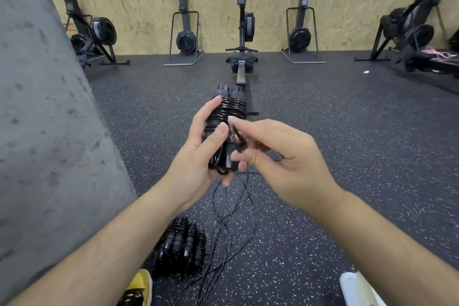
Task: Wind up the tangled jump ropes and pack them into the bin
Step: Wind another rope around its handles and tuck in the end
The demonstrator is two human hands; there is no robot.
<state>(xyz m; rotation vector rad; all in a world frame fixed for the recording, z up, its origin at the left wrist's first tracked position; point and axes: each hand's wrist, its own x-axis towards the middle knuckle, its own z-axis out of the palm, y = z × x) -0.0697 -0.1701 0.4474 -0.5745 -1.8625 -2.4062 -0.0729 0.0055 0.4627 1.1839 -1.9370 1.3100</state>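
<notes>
My left hand (pixel 198 154) grips a pair of black jump-rope handles (pixel 229 99) held together upright, with black cord coiled around them. My right hand (pixel 278 156) pinches that cord (pixel 237 139) between thumb and forefinger just beside the bundle. Loose black cord (pixel 233 226) hangs from the bundle and trails in tangled strands over the speckled floor toward me. A pile of wound black jump ropes (pixel 181 246) lies on the floor below my left forearm. No bin can be made out with certainty.
A grey concrete pillar (pixel 44 131) fills the left side. A rowing machine (pixel 242 57) stands straight ahead, with ski machines (pixel 186 40) against the wooden wall. A yellow shoe (pixel 140 285) and a white object (pixel 357 288) sit at the bottom edge.
</notes>
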